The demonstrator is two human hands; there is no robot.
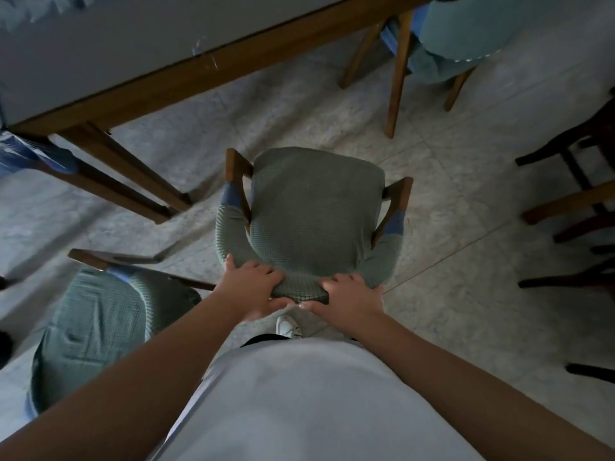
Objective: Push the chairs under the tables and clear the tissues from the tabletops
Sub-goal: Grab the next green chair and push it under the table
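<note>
The person stands directly behind a green-covered armchair (312, 211), both hands on the top of its backrest. Left hand (256, 287) closed over the backrest's left part, fingers curled across the top edge, thumb behind. Right hand (349, 294) closed over the right part in the same manner, fingers over the front, thumb toward the body. The chair stands on the tiled floor (449, 227), seat facing a wooden bench (139, 84) with a grey top; chair and bench are apart, the seat not under the bench edge. A second green-covered chair (100, 327) sits just beside on the left, its wooden armrest near the left forearm. A third chair (459, 38) with a teal cover stands at the far right end of the bench, partly tucked under it. Dark wooden chair legs (572, 194) show at the right edge. A white shoe (288, 326) is visible below the hands. No tissue can be made out on the visible bench surface.
</note>
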